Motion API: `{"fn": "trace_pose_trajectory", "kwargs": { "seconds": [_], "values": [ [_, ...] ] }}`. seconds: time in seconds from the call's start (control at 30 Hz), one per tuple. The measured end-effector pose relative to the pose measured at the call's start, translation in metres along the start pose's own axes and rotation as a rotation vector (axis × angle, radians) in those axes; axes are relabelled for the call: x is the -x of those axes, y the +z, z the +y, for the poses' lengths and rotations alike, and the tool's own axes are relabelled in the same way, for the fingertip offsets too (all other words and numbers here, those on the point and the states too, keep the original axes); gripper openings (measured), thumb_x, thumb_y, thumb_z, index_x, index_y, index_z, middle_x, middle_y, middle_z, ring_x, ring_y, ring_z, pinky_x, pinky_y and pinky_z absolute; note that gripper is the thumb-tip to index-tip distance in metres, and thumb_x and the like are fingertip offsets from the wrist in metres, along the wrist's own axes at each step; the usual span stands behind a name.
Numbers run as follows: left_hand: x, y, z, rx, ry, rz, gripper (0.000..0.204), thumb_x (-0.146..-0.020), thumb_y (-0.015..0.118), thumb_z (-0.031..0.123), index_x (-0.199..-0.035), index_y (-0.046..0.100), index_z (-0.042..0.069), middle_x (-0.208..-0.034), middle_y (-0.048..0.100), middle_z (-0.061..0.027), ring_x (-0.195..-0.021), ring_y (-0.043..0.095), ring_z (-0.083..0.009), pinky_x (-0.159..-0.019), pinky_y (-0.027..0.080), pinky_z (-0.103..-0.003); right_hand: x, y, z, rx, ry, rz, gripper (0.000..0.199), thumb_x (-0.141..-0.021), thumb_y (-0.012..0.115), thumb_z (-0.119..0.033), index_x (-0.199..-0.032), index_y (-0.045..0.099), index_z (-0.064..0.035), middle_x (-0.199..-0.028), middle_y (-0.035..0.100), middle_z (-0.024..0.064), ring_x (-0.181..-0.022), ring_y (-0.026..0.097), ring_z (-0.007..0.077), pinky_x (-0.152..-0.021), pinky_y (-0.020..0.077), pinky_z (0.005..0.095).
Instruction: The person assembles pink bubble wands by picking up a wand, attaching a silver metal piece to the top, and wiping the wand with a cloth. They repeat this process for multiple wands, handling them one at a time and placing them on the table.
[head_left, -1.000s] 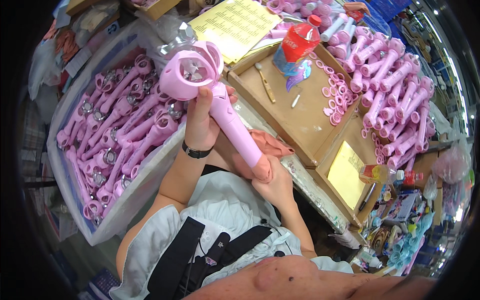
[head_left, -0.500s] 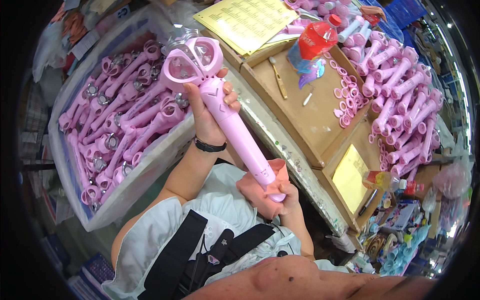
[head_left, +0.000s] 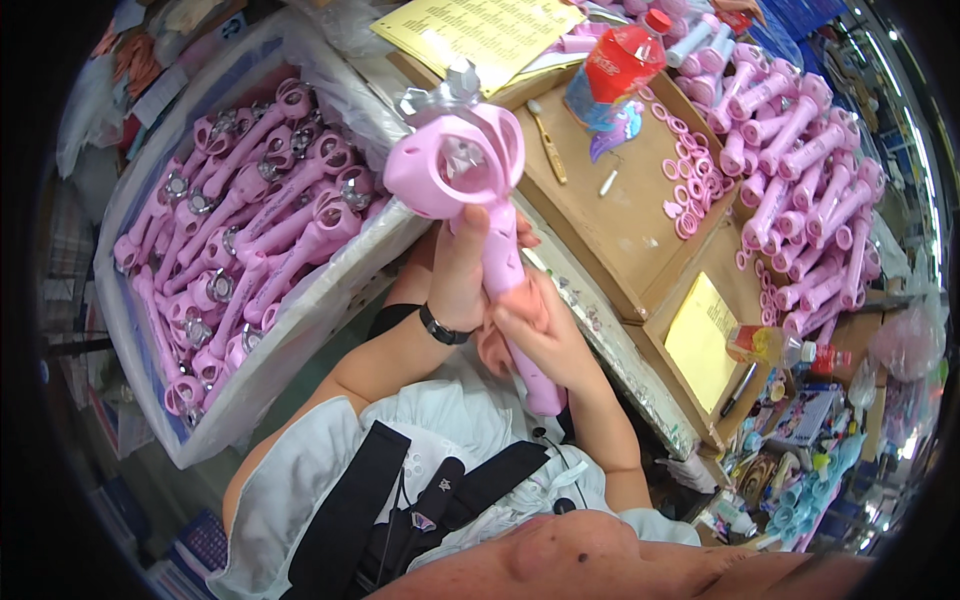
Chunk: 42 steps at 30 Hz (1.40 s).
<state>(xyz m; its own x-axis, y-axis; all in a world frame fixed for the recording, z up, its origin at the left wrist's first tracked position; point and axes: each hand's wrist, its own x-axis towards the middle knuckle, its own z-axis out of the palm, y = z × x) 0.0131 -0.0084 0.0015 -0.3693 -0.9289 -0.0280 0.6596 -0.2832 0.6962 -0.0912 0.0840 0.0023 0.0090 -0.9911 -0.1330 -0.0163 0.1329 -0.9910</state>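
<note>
A pink toy wand (head_left: 428,178) with a rounded openwork head and a silver crown-like top is held over my lap, its handle pointing down and slightly right. My left hand (head_left: 460,275) grips it just under the head, its fingers partly hidden behind the handle. My right hand (head_left: 552,342) is wrapped round the middle of the handle with an orange-pink cloth (head_left: 524,302) between it and the plastic. Below that hand the handle's lower end (head_left: 546,398) sticks out. Through the opening in the head a silver gem-like piece (head_left: 462,158) shows.
At left stands a plastic-lined bin (head_left: 300,330) full of similar wands. Cardboard trays (head_left: 590,235) on the table at right hold pink rings (head_left: 690,180), a toothbrush (head_left: 547,145) and a red-labelled bottle (head_left: 622,68). Pink handles (head_left: 800,150) are piled beyond, and a second bottle (head_left: 760,345) lies nearer.
The wand has moved right and turned steeper, its head swinging rightward. My right hand and the cloth have shifted from the handle's bottom end up to its middle.
</note>
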Motion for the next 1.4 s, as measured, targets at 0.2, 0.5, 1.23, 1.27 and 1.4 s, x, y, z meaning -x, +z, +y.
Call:
{"fn": "trace_pose_trajectory", "kwargs": {
  "seconds": [0.2,0.5,1.23,1.27,1.4],
  "values": [
    [0.005,-0.004,0.002,0.063,-0.155,-0.060,0.047,-0.085,0.065,0.047,-0.098,0.054,0.004,-0.083,0.060,-0.0077,-0.079,0.063,-0.0185,-0.063,0.053,-0.031,-0.016,0.009,0.002,-0.100,0.094,0.083,0.042,-0.098,0.045,-0.031,-0.127,0.041,-0.0010,-0.086,0.061,0.0089,-0.072,0.062,0.0128,-0.066,0.0488,0.0256],
    [0.004,-0.005,-0.010,0.120,-0.275,0.021,0.050,-0.085,0.061,0.053,-0.096,0.054,0.006,-0.081,0.059,-0.0062,-0.074,0.063,-0.0183,-0.062,0.054,-0.032,0.007,0.002,0.019,-0.614,0.165,0.061,0.025,-0.101,0.039,-0.030,-0.107,0.045,-0.0059,-0.094,0.056,0.0050,-0.082,0.058,0.0092,-0.076,0.0477,0.0235],
    [-0.041,-0.049,0.022,0.510,0.019,-0.127,0.076,-0.076,0.051,0.074,-0.105,0.053,0.004,-0.078,0.056,-0.0026,-0.073,0.058,-0.0153,-0.084,0.051,-0.035,0.048,0.003,0.038,-0.786,0.325,-0.301,0.044,-0.084,0.064,-0.027,-0.118,0.057,-0.0001,-0.124,0.051,0.0089,-0.101,0.055,0.0151,-0.086,0.0459,0.0304],
    [-0.042,-0.050,0.021,0.597,-0.006,-0.184,0.079,-0.074,0.050,0.076,-0.107,0.052,0.004,-0.079,0.055,-0.0025,-0.072,0.057,-0.0151,-0.080,0.052,-0.034,0.049,0.002,0.039,-0.817,0.282,-0.336,0.043,-0.082,0.066,-0.027,-0.114,0.061,0.0008,-0.128,0.049,0.0095,-0.104,0.054,0.0157,-0.088,0.0452,0.0315],
    [-0.040,-0.047,0.017,0.714,-0.041,-0.261,0.092,-0.067,0.046,0.083,-0.116,0.048,0.004,-0.082,0.053,-0.0024,-0.069,0.055,-0.0144,-0.068,0.050,-0.031,0.043,-0.001,0.039,-0.798,0.260,-0.330,0.042,-0.078,0.069,-0.019,-0.113,0.061,0.0023,-0.129,0.047,0.0106,-0.108,0.054,0.0172,-0.092,0.0437,0.0343]
  ]
}}
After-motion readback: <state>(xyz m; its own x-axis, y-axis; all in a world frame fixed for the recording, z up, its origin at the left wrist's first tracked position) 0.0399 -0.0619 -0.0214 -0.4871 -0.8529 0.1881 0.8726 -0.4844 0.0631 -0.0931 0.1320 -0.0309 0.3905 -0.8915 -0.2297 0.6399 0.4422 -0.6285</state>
